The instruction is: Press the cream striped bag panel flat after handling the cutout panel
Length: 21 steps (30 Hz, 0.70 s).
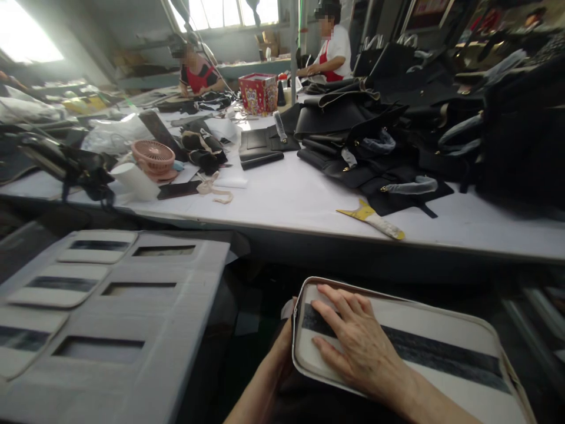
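Observation:
A long cream panel (441,321) with rounded corners, a raised rim and a dark stripe along its middle lies tilted across my lap. It looks like a bag part. My right hand (357,335) rests flat on its face near the left end, fingers spread over the stripe. At the panel's left edge, my left hand (285,341) grips it from the side and below; most of those fingers are hidden behind the rim. Smaller cream pieces with dark stripes (99,246) lie at the left on a grey board (194,318) with rectangular cut-outs.
Ahead stands a white worktable (286,200) with black leather bags (353,135), a yellow-bladed scraper (371,218), a pink fan (153,158), a white roll (136,181) and a red box (258,94). Two people in red aprons work at the far side.

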{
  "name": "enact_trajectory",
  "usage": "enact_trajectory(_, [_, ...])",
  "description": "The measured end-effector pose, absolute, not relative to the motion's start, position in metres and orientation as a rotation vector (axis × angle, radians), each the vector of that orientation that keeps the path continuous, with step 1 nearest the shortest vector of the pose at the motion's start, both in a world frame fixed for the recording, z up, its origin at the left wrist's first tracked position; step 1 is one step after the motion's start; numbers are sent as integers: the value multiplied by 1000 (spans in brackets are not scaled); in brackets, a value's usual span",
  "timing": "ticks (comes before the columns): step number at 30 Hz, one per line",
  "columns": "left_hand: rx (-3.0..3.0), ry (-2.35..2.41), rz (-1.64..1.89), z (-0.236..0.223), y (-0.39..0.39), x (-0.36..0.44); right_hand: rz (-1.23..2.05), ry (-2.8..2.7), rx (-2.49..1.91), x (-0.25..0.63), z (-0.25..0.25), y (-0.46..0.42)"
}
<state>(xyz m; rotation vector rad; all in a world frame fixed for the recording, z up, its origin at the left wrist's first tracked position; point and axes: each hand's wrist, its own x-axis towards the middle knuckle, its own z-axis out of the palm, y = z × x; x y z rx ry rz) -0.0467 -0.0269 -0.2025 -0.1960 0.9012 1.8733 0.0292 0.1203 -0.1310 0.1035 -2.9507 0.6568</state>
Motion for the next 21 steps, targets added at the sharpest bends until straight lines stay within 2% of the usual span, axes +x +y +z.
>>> enact_trajectory(6, [-153,786,1890,-185,-39,-41,796,-2940,168,33,-122,126])
enact_trajectory(21, [-114,955,1814,-178,-51,-43,744,-2991,198,36,-122,126])
